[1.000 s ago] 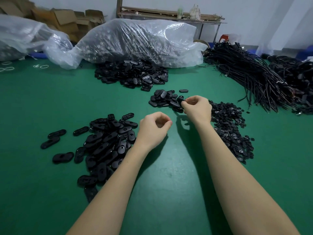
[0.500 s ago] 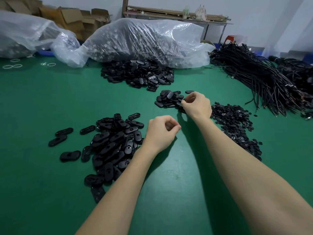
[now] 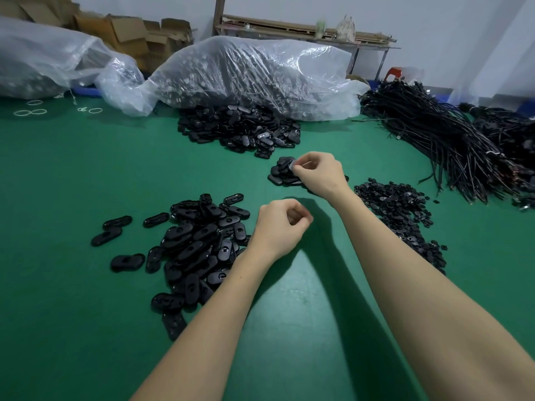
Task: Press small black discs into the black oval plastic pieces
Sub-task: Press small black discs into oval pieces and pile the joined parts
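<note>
My right hand (image 3: 318, 173) reaches over a small heap of black oval pieces (image 3: 282, 176) in the middle of the green table and pinches one oval piece (image 3: 291, 166) at its fingertips. My left hand (image 3: 279, 227) hovers nearer to me with its fingers curled; I see nothing in it. Left of that hand lies a big pile of black oval pieces (image 3: 194, 244). A spread of small black discs (image 3: 402, 215) lies to the right of my right forearm.
A further heap of ovals (image 3: 240, 128) spills from a clear plastic sack (image 3: 254, 73) at the back. Another sack (image 3: 43, 62) lies back left. Bundles of black cables (image 3: 451, 134) fill the back right. The green table (image 3: 72, 175) has bare surface left and near.
My right hand has shifted slightly left over the small heap and now pinches an oval piece at its fingertips. My left hand stays curled in about the same place.
</note>
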